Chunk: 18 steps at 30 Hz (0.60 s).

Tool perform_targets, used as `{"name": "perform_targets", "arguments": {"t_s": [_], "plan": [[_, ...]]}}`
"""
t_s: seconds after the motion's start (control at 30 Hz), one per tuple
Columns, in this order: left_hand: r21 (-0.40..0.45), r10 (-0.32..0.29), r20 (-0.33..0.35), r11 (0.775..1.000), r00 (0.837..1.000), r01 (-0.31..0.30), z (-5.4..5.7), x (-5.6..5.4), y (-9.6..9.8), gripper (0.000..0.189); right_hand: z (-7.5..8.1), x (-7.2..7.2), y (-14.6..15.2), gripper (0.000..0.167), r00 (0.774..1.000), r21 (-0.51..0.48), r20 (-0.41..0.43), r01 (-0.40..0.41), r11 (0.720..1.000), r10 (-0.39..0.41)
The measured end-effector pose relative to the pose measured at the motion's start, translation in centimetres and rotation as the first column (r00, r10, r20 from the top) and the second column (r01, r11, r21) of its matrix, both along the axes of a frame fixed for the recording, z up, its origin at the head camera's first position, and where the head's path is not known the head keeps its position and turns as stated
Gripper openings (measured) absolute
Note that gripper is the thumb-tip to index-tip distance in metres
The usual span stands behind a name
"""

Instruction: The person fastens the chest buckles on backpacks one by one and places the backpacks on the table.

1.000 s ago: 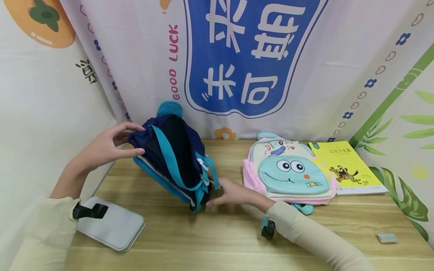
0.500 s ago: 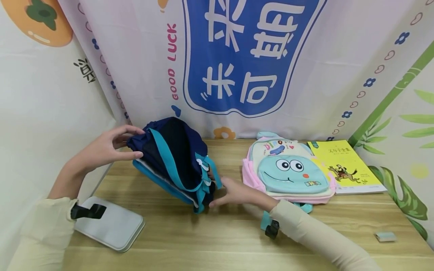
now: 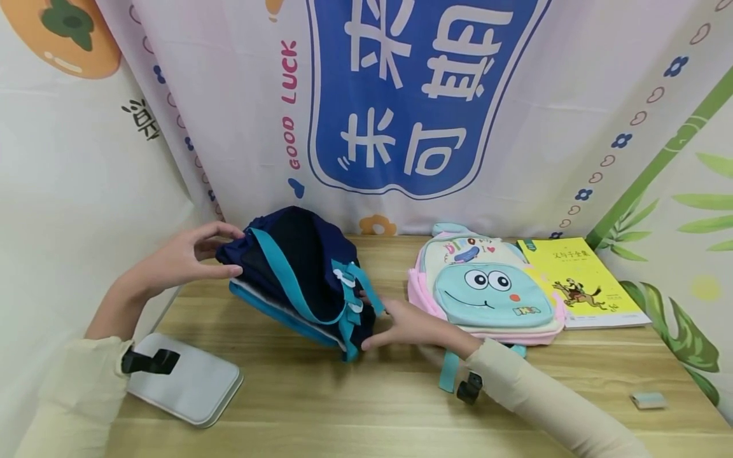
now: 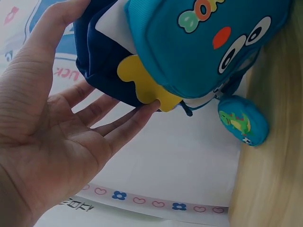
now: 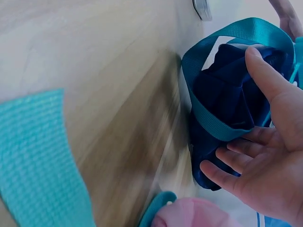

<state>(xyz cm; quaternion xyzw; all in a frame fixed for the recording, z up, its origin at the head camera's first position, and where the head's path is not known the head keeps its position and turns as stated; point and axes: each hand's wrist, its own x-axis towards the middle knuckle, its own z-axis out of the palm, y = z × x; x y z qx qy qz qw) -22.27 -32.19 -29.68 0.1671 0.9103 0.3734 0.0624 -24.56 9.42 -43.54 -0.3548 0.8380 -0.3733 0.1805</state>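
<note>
A navy and teal children's backpack (image 3: 338,280) is tilted at the table's left, its teal straps facing up in the head view. My left hand (image 3: 189,259) grips its left end, thumb on one side and fingers on the other. The left wrist view shows its teal front (image 4: 189,52) with cartoon eyes, a yellow patch (image 4: 147,87) and a small teal hanging charm (image 4: 244,120). My right hand (image 3: 409,327) holds the opposite end, fingers spread against the navy fabric and thumb apart from them, beside a teal strap (image 5: 213,120).
Right of my right hand lies a pink, cream and mint backpack (image 3: 492,296) with a smiling face. It overlaps a yellow book (image 3: 578,273). A grey-white tin case (image 3: 186,378) lies under my left wrist, and a small pale object (image 3: 649,400) sits at the table's right.
The navy backpack has tipped lower and shifted slightly right, and the teal flap at its top has gone from sight. My right hand has moved slightly right with it.
</note>
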Motion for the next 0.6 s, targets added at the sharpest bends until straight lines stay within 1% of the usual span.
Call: {"name": "perform_targets", "arguments": {"t_s": [0.1,0.23,0.3,0.43,0.6], "plan": [[-0.009,0.0,0.017,1.0,1.0,0.0,-0.6,-0.1,-0.1,0.058,0.1,-0.1,0.5,0.103,1.0,0.002,-0.008,-0.004,1.0,0.004],[-0.014,-0.003,0.031,1.0,1.0,0.004,-1.6,-0.2,-0.2,0.059,0.3,-0.3,0.9,0.096,1.0,0.019,-0.027,-0.013,1.0,0.014],[-0.016,-0.01,0.031,1.0,0.999,0.011,-2.1,-0.3,-0.1,0.06,0.3,-0.4,1.0,0.092,0.998,0.033,-0.051,-0.027,0.999,0.029],[-0.012,-0.032,0.03,0.999,0.999,0.032,-3.0,-0.5,0.3,0.062,0.2,-0.6,1.3,0.095,0.994,0.044,-0.094,-0.052,0.998,0.056],[0.016,-0.056,0.052,0.998,0.997,0.055,-3.8,-0.7,0.5,0.062,0.4,-0.6,1.8,0.1,0.994,0.089,-0.106,-0.02,0.996,0.029]]}}
